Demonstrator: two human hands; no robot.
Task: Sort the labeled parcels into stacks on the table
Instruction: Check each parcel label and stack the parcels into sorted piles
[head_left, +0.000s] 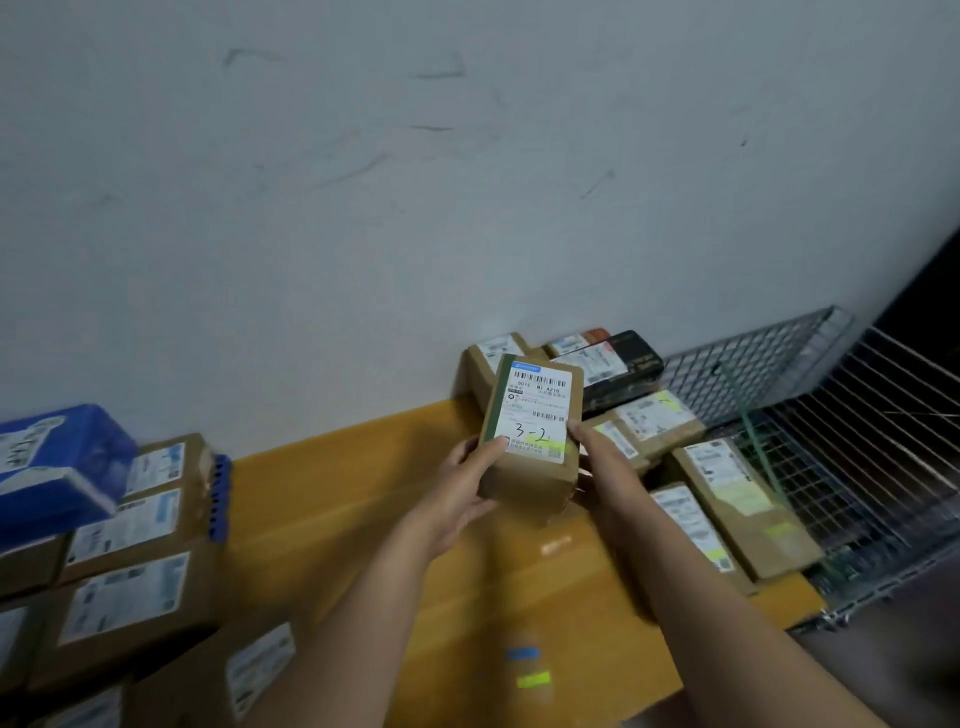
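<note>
I hold a small brown cardboard parcel above the yellow table, its white label facing me with "3-2" handwritten on it. My left hand grips its left side, thumb on the label's lower left corner. My right hand grips its right side, thumb at the label's right edge. Several labeled brown parcels lie flat on the table's right part. A stack of labeled brown parcels stands at the left.
A blue parcel tops the left stack at the frame edge. Behind the held parcel, a black box and more parcels lean by the grey wall. A wire mesh cage stands right of the table. Small blue and green tape strips mark the table's near part.
</note>
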